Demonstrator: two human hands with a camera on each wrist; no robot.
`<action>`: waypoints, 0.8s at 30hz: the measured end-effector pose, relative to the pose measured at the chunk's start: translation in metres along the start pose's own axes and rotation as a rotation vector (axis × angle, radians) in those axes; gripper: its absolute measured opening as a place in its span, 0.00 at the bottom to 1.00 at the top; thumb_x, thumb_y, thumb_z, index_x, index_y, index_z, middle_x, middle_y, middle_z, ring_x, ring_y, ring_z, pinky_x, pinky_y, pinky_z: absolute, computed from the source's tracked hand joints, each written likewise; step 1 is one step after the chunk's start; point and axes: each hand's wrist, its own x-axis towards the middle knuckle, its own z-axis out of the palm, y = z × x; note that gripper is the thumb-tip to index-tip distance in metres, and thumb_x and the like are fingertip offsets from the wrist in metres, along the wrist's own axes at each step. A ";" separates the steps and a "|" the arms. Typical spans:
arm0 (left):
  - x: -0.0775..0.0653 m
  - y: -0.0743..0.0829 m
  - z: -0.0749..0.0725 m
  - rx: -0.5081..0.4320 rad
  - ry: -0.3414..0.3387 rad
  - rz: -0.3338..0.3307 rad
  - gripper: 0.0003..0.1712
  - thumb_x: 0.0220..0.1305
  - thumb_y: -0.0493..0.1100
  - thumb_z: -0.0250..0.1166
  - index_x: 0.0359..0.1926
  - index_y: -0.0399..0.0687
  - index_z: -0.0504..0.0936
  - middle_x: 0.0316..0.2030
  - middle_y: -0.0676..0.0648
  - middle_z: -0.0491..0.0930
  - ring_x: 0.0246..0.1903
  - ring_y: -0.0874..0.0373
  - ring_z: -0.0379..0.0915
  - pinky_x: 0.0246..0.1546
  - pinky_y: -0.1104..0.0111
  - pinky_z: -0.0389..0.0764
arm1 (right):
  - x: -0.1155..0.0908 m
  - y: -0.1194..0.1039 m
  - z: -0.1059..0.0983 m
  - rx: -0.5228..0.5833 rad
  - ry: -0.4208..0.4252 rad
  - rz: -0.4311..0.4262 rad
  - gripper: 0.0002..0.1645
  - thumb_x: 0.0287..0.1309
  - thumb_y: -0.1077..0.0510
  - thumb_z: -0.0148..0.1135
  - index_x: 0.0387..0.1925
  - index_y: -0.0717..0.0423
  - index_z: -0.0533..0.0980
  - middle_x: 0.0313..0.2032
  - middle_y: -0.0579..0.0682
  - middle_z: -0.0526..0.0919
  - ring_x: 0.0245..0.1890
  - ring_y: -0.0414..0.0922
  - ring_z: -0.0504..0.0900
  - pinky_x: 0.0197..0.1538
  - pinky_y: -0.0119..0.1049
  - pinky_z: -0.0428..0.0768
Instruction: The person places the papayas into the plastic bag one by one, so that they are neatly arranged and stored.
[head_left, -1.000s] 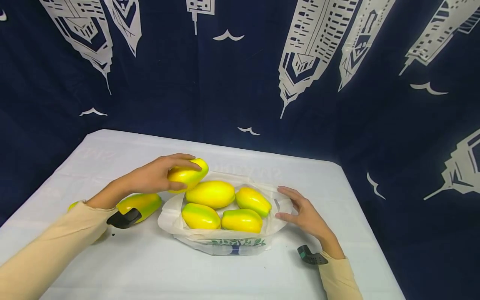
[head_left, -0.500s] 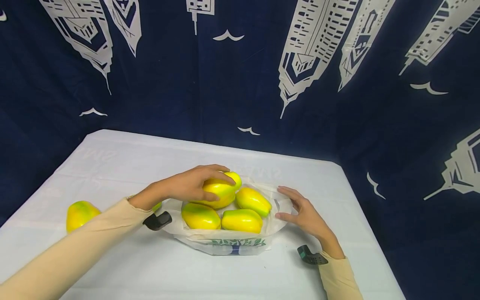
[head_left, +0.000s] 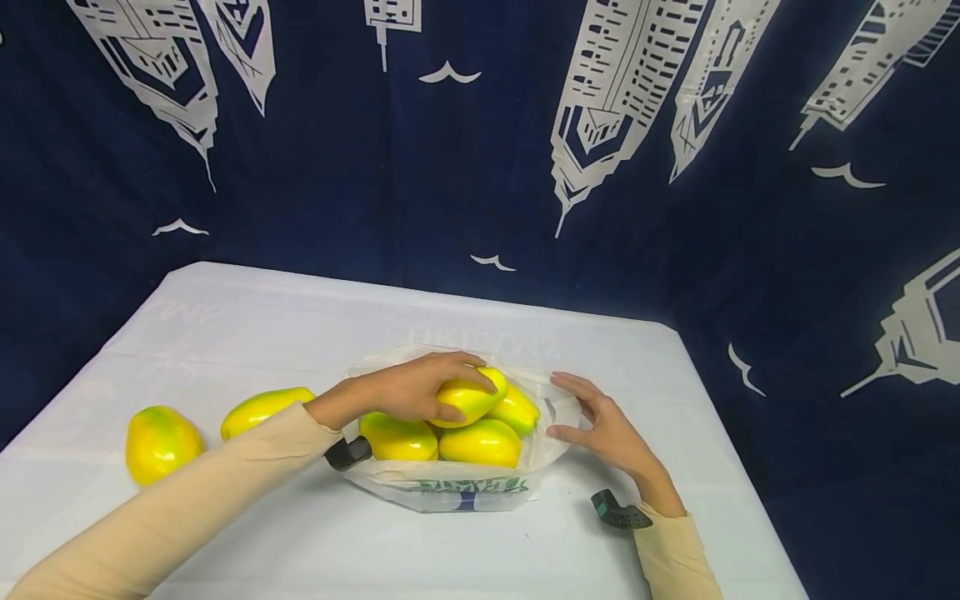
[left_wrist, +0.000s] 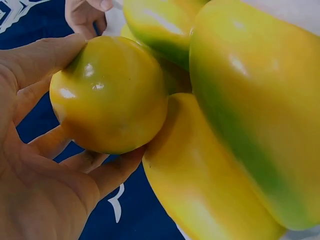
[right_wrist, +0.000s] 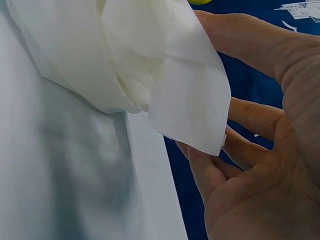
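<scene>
Left hand (head_left: 416,387) curled round yellow fruit (head_left: 472,401); right hand (head_left: 611,429) holds bag (head_left: 405,488).

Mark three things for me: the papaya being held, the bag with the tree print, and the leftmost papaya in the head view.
Held papaya (left_wrist: 111,95): left wrist view, middle of its rounded end.
Tree-print bag (head_left: 497,499): head view, front wall.
Leftmost papaya (head_left: 162,446): head view, middle of its visible side.

Green tints the yellow fruit (head_left: 467,404), a green-leaved tree (head_left: 468,492) marks the white bag (head_left: 401,493), and white buildings (head_left: 611,92) pattern navy cloth (head_left: 465,183).
</scene>
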 end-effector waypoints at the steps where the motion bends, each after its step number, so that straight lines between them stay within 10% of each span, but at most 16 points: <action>1: 0.001 0.000 0.001 0.006 -0.002 -0.002 0.29 0.65 0.37 0.67 0.66 0.57 0.77 0.75 0.44 0.60 0.75 0.45 0.54 0.72 0.45 0.60 | 0.000 0.000 0.000 0.001 -0.001 -0.001 0.48 0.51 0.50 0.78 0.72 0.51 0.66 0.74 0.53 0.62 0.77 0.57 0.56 0.74 0.56 0.59; 24: -0.003 0.001 0.008 0.079 -0.053 -0.029 0.30 0.65 0.38 0.67 0.68 0.57 0.75 0.76 0.44 0.59 0.76 0.46 0.52 0.74 0.46 0.58 | 0.000 -0.002 0.001 0.010 -0.004 0.002 0.49 0.51 0.51 0.78 0.72 0.52 0.66 0.75 0.53 0.62 0.77 0.58 0.55 0.74 0.57 0.59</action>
